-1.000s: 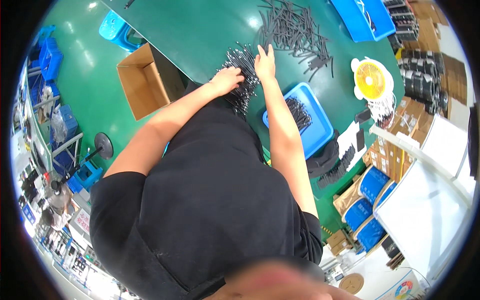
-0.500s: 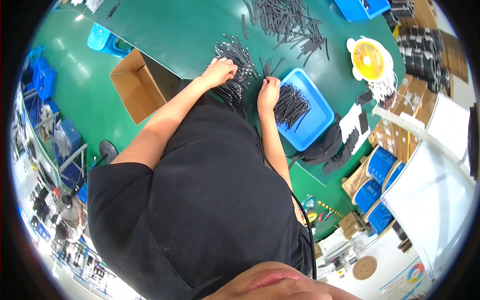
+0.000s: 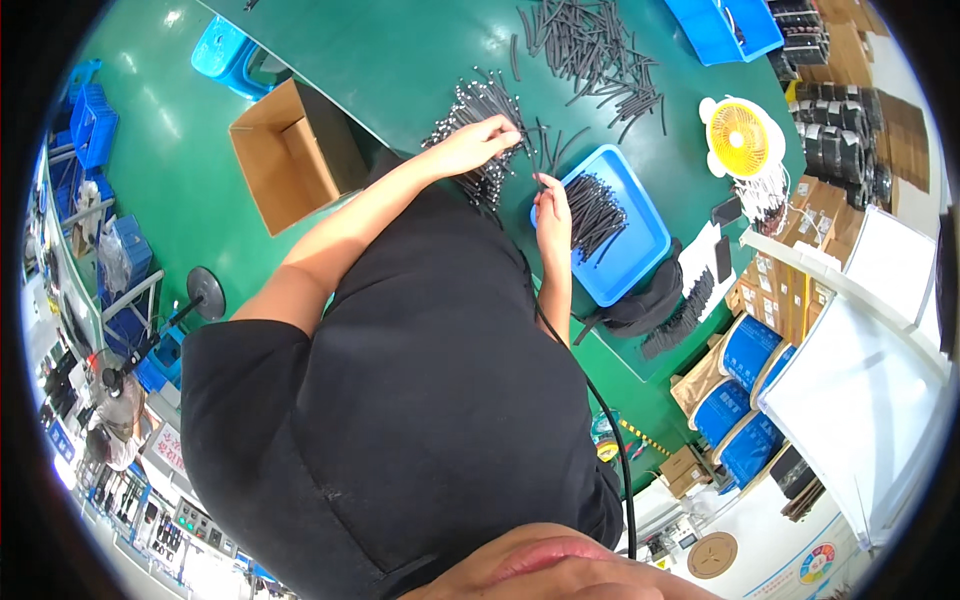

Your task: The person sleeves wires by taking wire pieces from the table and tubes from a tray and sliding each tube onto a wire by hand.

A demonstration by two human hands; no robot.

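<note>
My left hand (image 3: pixel 482 147) is closed in a pinch over the right side of a pile of thin black rods with shiny ends (image 3: pixel 485 100). A thin dark rod (image 3: pixel 529 157) seems to run from its fingertips toward my right hand (image 3: pixel 552 212), whose fingers are curled shut around the lower end. Several short black tubes (image 3: pixel 560 150) lie loose just beyond the right hand. Beside that hand is a blue tray (image 3: pixel 650 225), with a heap of black rods (image 3: pixel 597 215) in its left part. What exactly sits between the fingertips is small and partly hidden.
Farther off on the green table (image 3: pixel 420 50) lies a large pile of black tubes (image 3: pixel 590 50). At the right are a yellow-and-white fan (image 3: pixel 738 138), a phone (image 3: pixel 726 210) and a black cloth item (image 3: pixel 640 305). An open cardboard box (image 3: pixel 290 160) and blue stool (image 3: pixel 225 55) stand left.
My left hand has moved right, from over the rod pile toward its right edge. My right hand has drawn slightly nearer and away from the loose tubes; the thin dark rod now shows between both hands.
</note>
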